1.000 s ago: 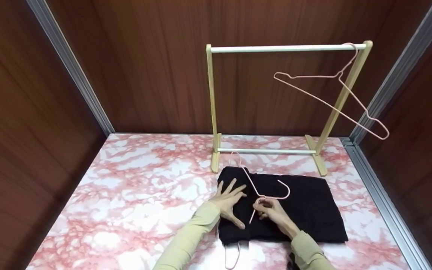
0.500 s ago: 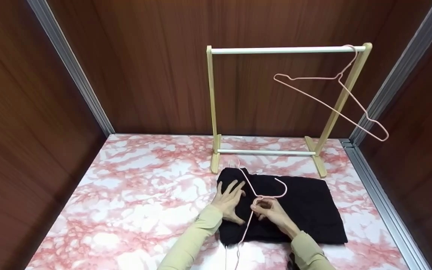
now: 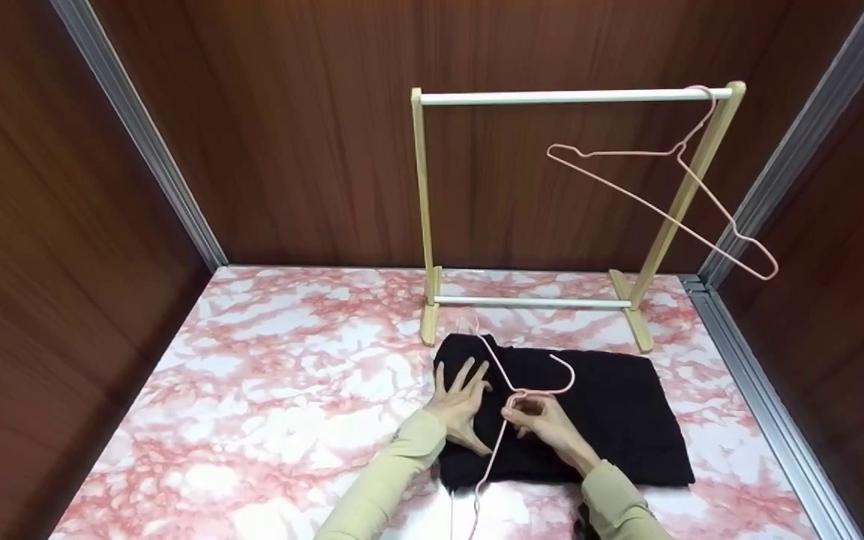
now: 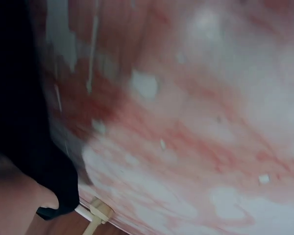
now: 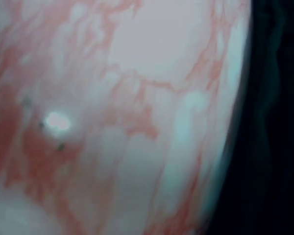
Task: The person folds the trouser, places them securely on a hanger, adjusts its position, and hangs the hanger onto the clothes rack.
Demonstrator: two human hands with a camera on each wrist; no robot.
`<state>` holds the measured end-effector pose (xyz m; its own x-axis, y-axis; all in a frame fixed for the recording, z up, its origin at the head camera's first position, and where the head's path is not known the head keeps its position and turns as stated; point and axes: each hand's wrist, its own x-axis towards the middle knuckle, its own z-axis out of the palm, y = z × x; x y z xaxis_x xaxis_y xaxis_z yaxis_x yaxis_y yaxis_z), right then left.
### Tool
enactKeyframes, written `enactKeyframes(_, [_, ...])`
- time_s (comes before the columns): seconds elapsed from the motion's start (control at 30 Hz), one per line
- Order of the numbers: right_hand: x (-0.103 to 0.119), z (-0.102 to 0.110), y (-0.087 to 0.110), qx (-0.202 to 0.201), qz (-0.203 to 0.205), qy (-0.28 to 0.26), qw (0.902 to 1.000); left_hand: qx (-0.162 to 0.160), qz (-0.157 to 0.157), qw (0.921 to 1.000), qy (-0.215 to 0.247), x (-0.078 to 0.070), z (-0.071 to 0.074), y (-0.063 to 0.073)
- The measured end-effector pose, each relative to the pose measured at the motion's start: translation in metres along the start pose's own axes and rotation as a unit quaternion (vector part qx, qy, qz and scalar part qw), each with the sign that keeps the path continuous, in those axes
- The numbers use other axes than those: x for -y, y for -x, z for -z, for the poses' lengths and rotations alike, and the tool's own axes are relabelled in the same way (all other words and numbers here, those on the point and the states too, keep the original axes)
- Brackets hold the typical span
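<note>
A black folded garment lies flat on the table in the head view. My left hand rests on its left part with fingers spread. With thumb and fingertips, my right hand pinches a pink wire hanger just below its neck. The hanger's hook points right over the cloth, and its ends reach beyond the garment's far and near edges. Some of its lower bar is hidden by the cloth and left hand. In the left wrist view, black cloth is beside the left hand; the right wrist view shows only dark cloth and table.
Behind the garment stands a small wooden rack with a white top rail. A second pink hanger hangs at the rail's right end. The marbled pink-and-white table is bounded by brown panels.
The hanger has shifted slightly left and toward me, its near arm now lying over the garment's near edge. The left hand has barely moved; the right hand keeps its pinch.
</note>
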<state>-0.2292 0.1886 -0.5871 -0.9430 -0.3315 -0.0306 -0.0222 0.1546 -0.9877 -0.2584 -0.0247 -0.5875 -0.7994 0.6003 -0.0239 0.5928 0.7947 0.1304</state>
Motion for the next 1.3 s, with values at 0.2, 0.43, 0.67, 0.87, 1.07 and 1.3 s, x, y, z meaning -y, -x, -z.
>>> enactKeyframes(0.2, [0.003, 0.002, -0.002, 0.005, 0.023, 0.003, 0.9997, -0.022, 0.004, 0.9994, -0.026, -0.004, -0.003, 0.0])
enactKeyframes(0.43, [-0.001, 0.004, 0.0, 0.005, -0.011, -0.021, 0.9997, -0.016, -0.003, 0.9984, -0.054, -0.003, 0.0, 0.002])
enactKeyframes(0.67, [0.0, 0.003, 0.0, 0.0, -0.015, -0.033, 0.9993, 0.01, -0.007, 0.9997, -0.022, 0.001, 0.01, 0.005])
enactKeyframes(0.87, [0.005, 0.0, -0.001, -0.023, 0.003, -0.04, 0.9989, -0.053, -0.019, 0.9889, 0.137, 0.017, 0.014, 0.006])
enactKeyframes(1.07, [0.013, -0.006, -0.003, -0.057, 0.041, -0.04, 0.9967, -0.228, 0.002, 0.9369, 0.265, 0.029, 0.019, 0.008])
enactKeyframes(1.3, [0.021, -0.017, -0.006, -0.086, 0.094, -0.039, 0.991, -0.302, 0.036, 0.8887, 0.343, 0.038, 0.028, 0.015])
